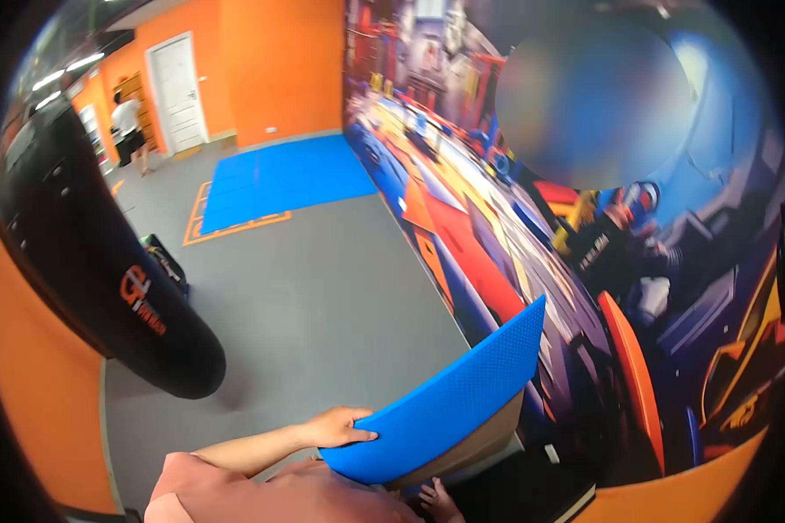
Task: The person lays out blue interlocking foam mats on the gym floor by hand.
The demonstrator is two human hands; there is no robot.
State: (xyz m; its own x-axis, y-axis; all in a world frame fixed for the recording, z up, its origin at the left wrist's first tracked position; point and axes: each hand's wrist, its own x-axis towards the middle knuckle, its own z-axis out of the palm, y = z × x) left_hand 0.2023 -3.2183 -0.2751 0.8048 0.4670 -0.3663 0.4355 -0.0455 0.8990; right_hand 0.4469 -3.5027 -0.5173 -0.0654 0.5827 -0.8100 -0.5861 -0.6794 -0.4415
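Observation:
A blue textured foam mat (445,397) slants up to the right in front of me. My left hand (344,429) is closed on its near left edge, thumb on the upper face. At the bottom of the view, below the mat, is my right hand (440,501); its fingers are apart and I see nothing held in them. Beneath the mat shows a brown flat surface (475,440), partly hidden by it. Beside my right hand lies a black surface (519,488) with a pale edge.
A black punching bag (105,253) hangs at the left, with a dark bag (164,266) on the floor behind it. Blue mats (279,179) cover part of the grey floor (314,279). A mural wall (488,253) runs along the right. Far left, a person (129,131) stands near a white door (176,96).

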